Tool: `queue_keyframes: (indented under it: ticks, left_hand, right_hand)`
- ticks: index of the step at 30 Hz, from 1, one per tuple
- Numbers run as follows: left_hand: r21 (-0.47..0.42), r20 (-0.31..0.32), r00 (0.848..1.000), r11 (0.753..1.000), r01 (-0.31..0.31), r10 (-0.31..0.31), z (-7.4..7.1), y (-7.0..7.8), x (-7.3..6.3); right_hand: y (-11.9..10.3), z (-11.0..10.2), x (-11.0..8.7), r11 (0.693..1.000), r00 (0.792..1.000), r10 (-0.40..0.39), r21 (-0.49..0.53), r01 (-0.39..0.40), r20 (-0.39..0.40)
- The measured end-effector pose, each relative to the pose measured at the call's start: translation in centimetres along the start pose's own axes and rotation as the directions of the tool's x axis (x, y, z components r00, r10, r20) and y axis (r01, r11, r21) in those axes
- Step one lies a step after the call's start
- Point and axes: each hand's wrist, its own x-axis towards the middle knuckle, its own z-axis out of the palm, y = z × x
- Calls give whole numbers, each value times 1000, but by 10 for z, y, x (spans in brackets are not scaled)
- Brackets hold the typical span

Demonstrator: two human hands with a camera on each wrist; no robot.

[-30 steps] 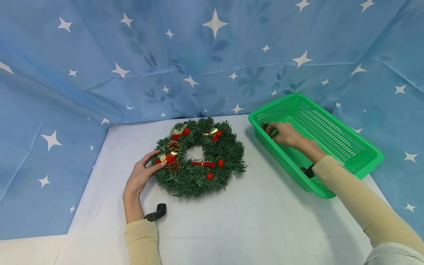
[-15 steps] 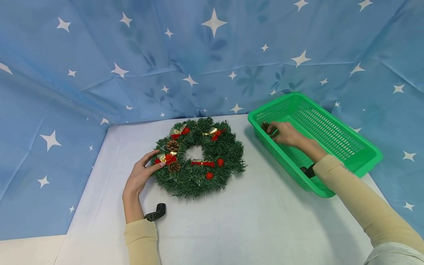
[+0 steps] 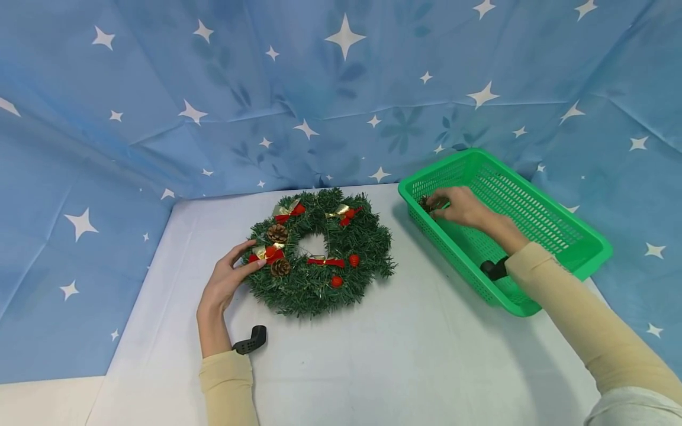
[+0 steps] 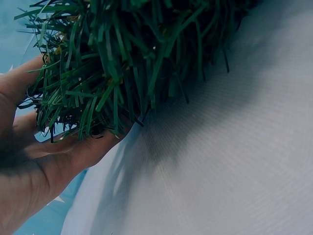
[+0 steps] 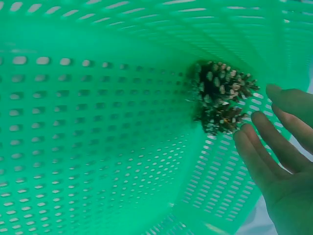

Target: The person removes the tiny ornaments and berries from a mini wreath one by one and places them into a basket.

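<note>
Blue cloth [image 3: 346,118] printed with white stars backs a white-covered desk [image 3: 330,367]. On it, left of the basket, the green wreath [image 3: 319,299] lies flat, its face upward, so the pine cones [image 3: 277,234], red-and-gold bows [image 3: 328,262] and red balls [image 3: 354,260] are all within sight. At its left edge, the left hand [image 3: 226,275] grips the greenery between thumb and fingers, modestly parted around the rim, probably to steady it. Rightward, a green basket [image 3: 533,207] sits at an angle, likely for easy reach; its tall slotted walls seem to keep the loose cones [image 5: 225,85] together at one end. Inside, the right hand [image 3: 460,205] reaches toward that pair, its fingers loosely spread and apparently holding nothing; whether a fingertip touches a cone is hard to tell.
</note>
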Motion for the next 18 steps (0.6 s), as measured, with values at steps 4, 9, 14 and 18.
queue_keyframes:
  ticks: [4, 9, 14, 18]
  left_hand:
    - [1, 2, 1000, 1000, 3, -3, 0, 1, 0]
    - [8, 4, 1000, 1000, 0, 0, 0, 2, -1]
    - [5, 9, 1000, 1000, 0, 0, -1, 2, -1]
    - [16, 11, 1000, 1000, 0, 0, -1, 1, 0]
  right_hand:
    - [-7, -5, 3, 1000, 1000, -18, -1, 18, -18]
    - [-16, -11, 7, 1000, 999, -17, 16, 17, -32]
    - [-26, -17, 11, 999, 999, -16, 29, 17, -36]
    - [-33, -20, 15, 1000, 999, -19, 24, 20, -31]
